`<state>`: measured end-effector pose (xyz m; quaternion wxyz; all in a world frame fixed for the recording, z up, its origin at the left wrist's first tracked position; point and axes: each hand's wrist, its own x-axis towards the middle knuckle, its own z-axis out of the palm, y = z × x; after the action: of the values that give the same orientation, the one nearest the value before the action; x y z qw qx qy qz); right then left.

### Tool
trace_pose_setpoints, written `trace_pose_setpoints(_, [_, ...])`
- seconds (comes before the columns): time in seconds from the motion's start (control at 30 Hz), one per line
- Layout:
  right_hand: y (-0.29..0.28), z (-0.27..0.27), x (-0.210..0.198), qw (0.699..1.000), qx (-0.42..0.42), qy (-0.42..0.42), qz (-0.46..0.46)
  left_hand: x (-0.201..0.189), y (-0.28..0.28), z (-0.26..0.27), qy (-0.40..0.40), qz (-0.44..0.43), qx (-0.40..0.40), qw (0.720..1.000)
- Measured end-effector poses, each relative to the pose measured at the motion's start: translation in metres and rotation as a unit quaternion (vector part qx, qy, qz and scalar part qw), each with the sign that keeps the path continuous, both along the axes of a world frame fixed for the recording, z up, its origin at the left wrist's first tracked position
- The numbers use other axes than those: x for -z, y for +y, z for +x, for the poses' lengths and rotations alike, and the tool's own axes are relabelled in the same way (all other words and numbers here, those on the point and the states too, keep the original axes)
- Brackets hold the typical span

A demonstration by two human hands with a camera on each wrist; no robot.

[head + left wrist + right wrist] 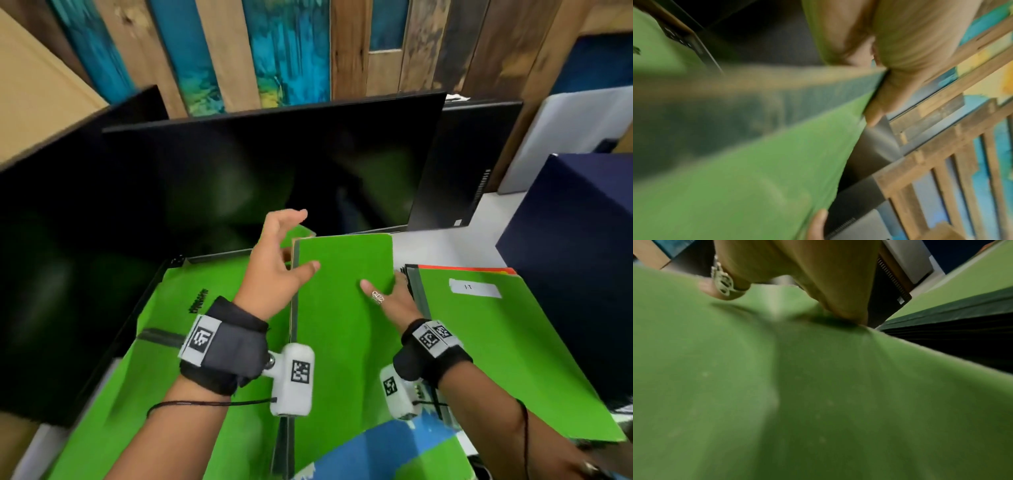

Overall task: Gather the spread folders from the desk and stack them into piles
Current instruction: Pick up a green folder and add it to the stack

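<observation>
Your left hand (274, 270) pinching the middle green folder's (342, 325) left edge, your right hand (394, 301) gripping its right edge, raised between a left folder (178, 342) and right labelled pile (496, 342).

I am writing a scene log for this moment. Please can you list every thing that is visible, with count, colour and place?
middle folder: one, green, held between both hands.
left folder: one, green, flat, under the left wrist.
right pile: one stack, green top with white label, orange edge at the back.
blue sheet: one, blue, near edge under the middle folder.
monitors: at least three, black, behind the folders.
box: one, dark blue, far right.
wall: wood planks, brown and blue.
left hand: thumb on the middle folder's cover, fingers spread above its left edge.
right hand: wears a ring, grips the middle folder's right edge.
</observation>
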<state>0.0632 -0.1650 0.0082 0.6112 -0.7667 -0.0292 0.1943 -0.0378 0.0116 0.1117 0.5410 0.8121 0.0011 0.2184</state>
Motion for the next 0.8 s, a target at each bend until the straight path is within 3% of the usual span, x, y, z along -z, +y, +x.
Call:
trace_pose_setpoints(0.23, [-0.001,0.001,-0.010,0.987,-0.015,0.002,0.157,-0.037,-0.023,-0.001,-0.053,-0.226,0.123,0.965])
trace_pose_setpoints(0.47, [-0.049,0.011,-0.021,0.991,0.005,-0.023,0.133,-0.024,-0.004,0.032,-0.037,-0.332,0.018,0.942])
trace_pose_setpoints(0.53, [-0.061,0.015,-0.027,0.994,0.023,-0.056,0.094,-0.007,0.000,0.048,0.002,-0.293,-0.052,0.955])
trace_pose_setpoints(0.63, [-0.081,0.025,-0.032,0.990,0.046,-0.135,0.007,0.028,-0.001,0.069,0.108,-0.116,-0.135,0.978])
trace_pose_setpoints(0.7, [-0.098,0.033,-0.029,0.981,0.071,-0.166,-0.073,0.054,-0.014,0.073,0.236,-0.037,-0.090,0.967])
trace_pose_setpoints(0.8, [-0.128,0.042,-0.019,0.955,0.143,-0.188,-0.178,0.092,-0.047,0.072,0.418,0.030,0.074,0.905])
